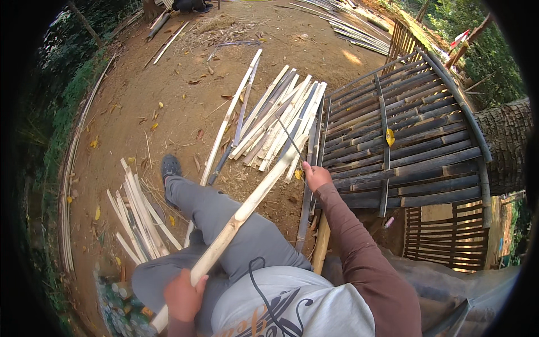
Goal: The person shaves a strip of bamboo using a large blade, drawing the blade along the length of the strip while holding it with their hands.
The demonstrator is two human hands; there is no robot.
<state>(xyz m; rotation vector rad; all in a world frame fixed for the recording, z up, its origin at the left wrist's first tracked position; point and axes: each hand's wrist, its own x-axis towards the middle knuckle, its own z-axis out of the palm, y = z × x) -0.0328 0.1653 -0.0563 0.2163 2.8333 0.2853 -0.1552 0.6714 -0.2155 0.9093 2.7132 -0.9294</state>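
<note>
A long pale bamboo strip [245,211] slants across my lap from lower left to upper right, with its far end blurred. My left hand [185,295] is closed around it close to my body. Near the strip's far end, my right hand [318,176] is closed on a long, thin, dark knife [289,135] that appears edge-on; its handle is hidden in my fist. The blade crosses beside or against the strip; whether they touch, I cannot tell. Beyond my knees, a pile of split bamboo strips [283,115] lies on the soil.
A slatted bamboo bench [404,135] stands at my right, beside a thick tree trunk [505,146]. More cut strips [140,216] lie at my left by cut bamboo ends [122,289]. Long poles [359,31] lie at the back. Clear plastic sheeting [477,297] is at lower right.
</note>
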